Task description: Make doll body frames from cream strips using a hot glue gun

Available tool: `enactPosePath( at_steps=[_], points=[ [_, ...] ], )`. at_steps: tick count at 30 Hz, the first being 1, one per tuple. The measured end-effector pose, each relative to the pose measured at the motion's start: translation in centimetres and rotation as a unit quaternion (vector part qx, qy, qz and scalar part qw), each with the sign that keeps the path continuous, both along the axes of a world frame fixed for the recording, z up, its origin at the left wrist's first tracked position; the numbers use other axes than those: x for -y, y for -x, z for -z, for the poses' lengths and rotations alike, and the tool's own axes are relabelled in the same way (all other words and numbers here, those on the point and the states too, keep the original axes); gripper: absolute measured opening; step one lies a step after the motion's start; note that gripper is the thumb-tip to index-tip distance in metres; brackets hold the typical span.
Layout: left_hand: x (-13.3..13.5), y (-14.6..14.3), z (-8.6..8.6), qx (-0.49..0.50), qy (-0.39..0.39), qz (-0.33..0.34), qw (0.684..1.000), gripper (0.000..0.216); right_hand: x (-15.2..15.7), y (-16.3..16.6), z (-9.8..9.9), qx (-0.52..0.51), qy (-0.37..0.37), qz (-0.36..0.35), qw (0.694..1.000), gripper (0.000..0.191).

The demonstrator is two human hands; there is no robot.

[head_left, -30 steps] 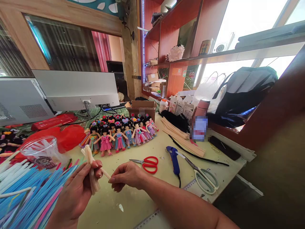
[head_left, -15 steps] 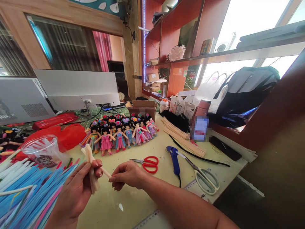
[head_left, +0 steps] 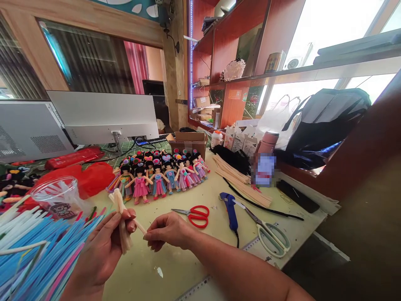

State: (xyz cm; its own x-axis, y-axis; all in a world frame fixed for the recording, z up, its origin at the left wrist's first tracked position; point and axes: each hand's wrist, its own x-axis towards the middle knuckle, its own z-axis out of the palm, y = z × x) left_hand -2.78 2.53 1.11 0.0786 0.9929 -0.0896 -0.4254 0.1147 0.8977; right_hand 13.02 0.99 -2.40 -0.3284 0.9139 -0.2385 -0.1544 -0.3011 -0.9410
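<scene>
**Hand Position: Cream Pipe-Cleaner Bundle Above the Surface**

Pale yellow-green surface fills the lower half of the view, with a white monitor standing at its far edge at 11 o'clock.

1. Left hand: closed around the cream pipe-cleaner bundle, thumb and fingers gripping its middle. The bundle is held nearly upright above the surface, at the centre-left of the view, and its top ends fan out above the thumb.
2. Right hand: thumb and forefinger pinch the end of the side strand, which projects from the bundle toward 3 o'clock. The other fingers are curled under. The two hands are near each other, joined only by this strand.

Surrounding items, read from the hands:
- 12 o'clock: rows of finished dolls lying side by side, with a cardboard box behind them.
- 2 o'clock: red-handled scissors, just beside the right hand.
- 3 o'clock: blue glue gun, then white-handled scissors.
- 9 o'clock: pile of blue pipe cleaners, touching the left wrist area.
- 10 o'clock: clear plastic cup.
</scene>
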Motion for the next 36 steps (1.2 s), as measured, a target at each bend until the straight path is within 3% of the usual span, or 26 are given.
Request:
enactPosePath(
  at_steps=[25,36],
  points=[
    [0.16,0.00,-0.25,0.001,0.014,0.006,1.000,0.038,-0.13,-0.01,0.24,-0.002,-0.003,0.008,1.000,0.053],
    [0.07,-0.21,-0.33,-0.001,0.008,0.005,1.000,0.037,0.19,0.00,-0.52,0.014,-0.011,0.016,1.000,0.049]
  ],
)
